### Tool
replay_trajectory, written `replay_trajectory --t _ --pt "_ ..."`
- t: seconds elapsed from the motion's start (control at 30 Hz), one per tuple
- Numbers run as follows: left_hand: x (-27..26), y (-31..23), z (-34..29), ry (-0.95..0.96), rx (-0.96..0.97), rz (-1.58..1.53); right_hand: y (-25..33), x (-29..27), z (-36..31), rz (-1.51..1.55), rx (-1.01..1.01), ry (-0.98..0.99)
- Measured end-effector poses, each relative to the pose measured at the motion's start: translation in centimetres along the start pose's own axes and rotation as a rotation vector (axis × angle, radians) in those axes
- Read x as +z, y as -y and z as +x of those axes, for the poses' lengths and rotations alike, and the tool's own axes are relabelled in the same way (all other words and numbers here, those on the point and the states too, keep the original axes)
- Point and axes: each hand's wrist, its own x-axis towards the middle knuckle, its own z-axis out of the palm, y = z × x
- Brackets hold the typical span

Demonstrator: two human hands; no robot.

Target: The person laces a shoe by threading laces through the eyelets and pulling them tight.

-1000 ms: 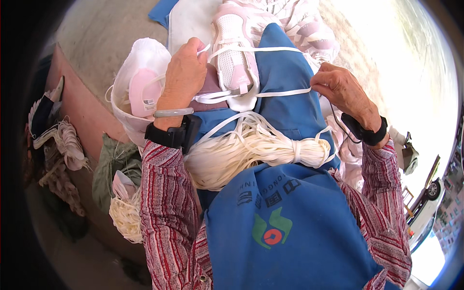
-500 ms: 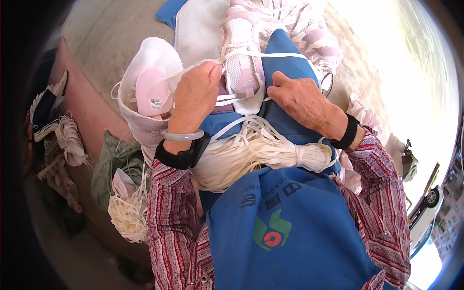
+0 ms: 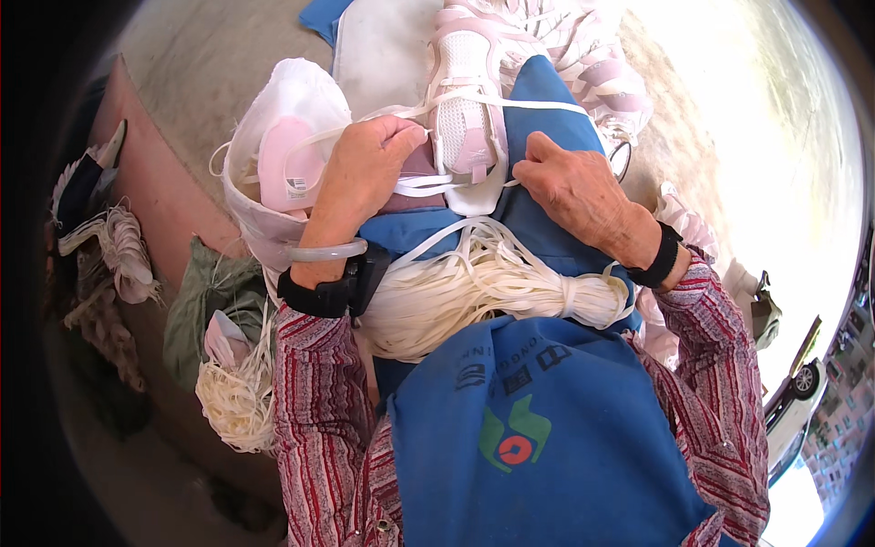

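Note:
A pink-and-white sneaker upper (image 3: 468, 100) lies over my lap, its tongue toward me. White shoelace (image 3: 538, 107) crosses its front, with more strands looping beneath the tongue. My left hand (image 3: 369, 164) is closed, thumb against the fingers, pinching shoelace left of the tongue. On the other side my right hand (image 3: 579, 187) is closed on a lace end that pokes out from its fingertips. Both hands hover just above my blue-covered thighs. Close to my waist rests a thick bundle of off-white shoelaces (image 3: 474, 292), tied at its right end.
At my left a white bag (image 3: 301, 82) holds a pink piece. A pile of pink-and-white shoe uppers (image 3: 592, 64) lies ahead. More laces (image 3: 235, 401) hang at lower left by a green sack (image 3: 214, 296). A blue apron (image 3: 547, 428) covers my front.
My left wrist has shifted slightly left and turned a little. The sneaker upper appears slightly farther right. Both hands keep their pinch on the lace.

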Motion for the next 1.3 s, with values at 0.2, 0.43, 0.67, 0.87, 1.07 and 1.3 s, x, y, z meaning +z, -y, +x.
replay_trajectory --t 0.2,0.43,0.67,0.87,1.07,1.3 --pt "0.4 0.3 0.3 -0.071 0.010 -0.019 -0.8 -1.0 -0.1 0.446 0.092 -0.201" --pt "1.0 -0.7 1.4 -0.082 -0.162 -0.312 -2.2 -0.6 2.3 0.346 0.096 -0.271" --pt "1.0 -0.2 1.5 -0.036 -0.107 -0.360 -3.4 -0.8 4.7 0.325 0.280 -0.253" --pt "1.0 -0.2 2.1 -0.060 -0.159 -0.473 -3.5 -0.2 5.0 0.487 0.275 -0.295" --pt "1.0 -0.1 2.3 -0.070 -0.182 -0.507 -3.0 -1.2 5.4 0.595 0.409 -0.207" --pt "1.0 -0.8 2.5 -0.051 -0.196 -0.478 -3.7 -0.4 5.3 0.446 0.197 -0.252"
